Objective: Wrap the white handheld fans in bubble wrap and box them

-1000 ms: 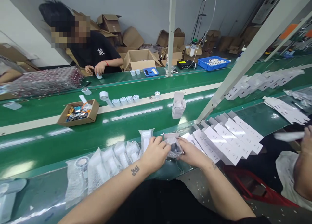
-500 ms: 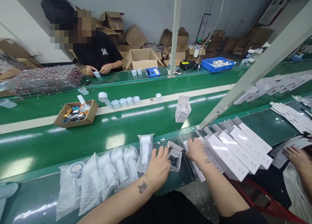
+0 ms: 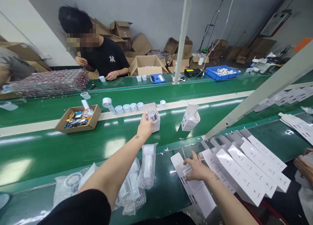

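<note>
Left hand (image 3: pixel 146 126) has its fingers closed on the open box (image 3: pixel 156 124), out over the green belt (image 3: pixel 73 146), a second box (image 3: pixel 190 121) standing to its right! Right hand (image 3: pixel 197 168), fingers spread wide, is over a carton (image 3: pixel 199 194) on the bench (image 3: pixel 164 176); contact, I can't tell. Bagged parts (image 3: pixel 148 166) lie left.
</note>
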Action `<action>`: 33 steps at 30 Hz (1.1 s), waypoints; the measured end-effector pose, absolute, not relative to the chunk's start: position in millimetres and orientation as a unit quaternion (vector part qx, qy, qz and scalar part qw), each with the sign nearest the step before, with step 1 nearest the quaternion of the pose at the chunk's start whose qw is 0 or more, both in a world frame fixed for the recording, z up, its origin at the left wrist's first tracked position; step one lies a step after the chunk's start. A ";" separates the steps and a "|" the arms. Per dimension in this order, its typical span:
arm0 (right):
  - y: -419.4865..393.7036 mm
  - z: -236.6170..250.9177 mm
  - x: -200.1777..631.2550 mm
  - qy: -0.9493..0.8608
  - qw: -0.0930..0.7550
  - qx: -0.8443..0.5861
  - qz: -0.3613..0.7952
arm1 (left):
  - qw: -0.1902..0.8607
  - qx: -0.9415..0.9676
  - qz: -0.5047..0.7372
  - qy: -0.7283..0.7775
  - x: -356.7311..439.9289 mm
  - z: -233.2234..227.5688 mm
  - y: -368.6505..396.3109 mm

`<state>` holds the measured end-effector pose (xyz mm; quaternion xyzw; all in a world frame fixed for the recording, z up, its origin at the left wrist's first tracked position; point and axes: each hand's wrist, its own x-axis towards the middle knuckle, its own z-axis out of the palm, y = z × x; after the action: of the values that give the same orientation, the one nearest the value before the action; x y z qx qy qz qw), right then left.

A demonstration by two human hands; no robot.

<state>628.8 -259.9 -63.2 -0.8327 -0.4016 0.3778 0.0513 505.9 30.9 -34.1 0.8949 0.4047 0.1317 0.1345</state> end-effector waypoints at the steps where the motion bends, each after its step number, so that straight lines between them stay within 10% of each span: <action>1: -262.3 -66.3 628.2 -0.388 0.066 -0.821 0.414 | 0.134 0.893 0.124 0.411 508.7 -37.2 34.8; 6: -273.6 -74.0 625.4 -0.374 0.127 -0.807 0.438 | 0.130 0.904 0.143 0.382 467.8 -50.8 8.5; 13: -272.7 -85.8 599.5 -0.415 0.188 -0.773 0.441 | 0.160 0.976 -0.139 0.050 389.1 -105.0 -82.6; 20: -275.2 -105.5 579.2 -0.327 0.304 -0.703 0.554 | 0.167 0.981 -0.098 -0.026 408.9 -78.6 -48.6; 25: -277.6 -90.1 547.9 -0.296 0.316 -0.707 0.559 | 0.354 0.895 0.158 0.222 388.1 -32.7 -20.3; 29: -257.1 -68.1 528.0 -0.389 0.370 -0.751 0.385 | 0.655 0.565 0.326 0.381 371.7 -4.8 -42.6; 33: -235.3 -64.3 512.5 -0.524 0.392 -0.744 0.134 | 0.696 0.470 0.362 0.405 369.9 4.1 -71.4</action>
<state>512.5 -235.3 -64.3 -0.7438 -0.5243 0.1338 0.3924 369.9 -71.4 4.1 0.4705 0.4046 0.3622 0.6955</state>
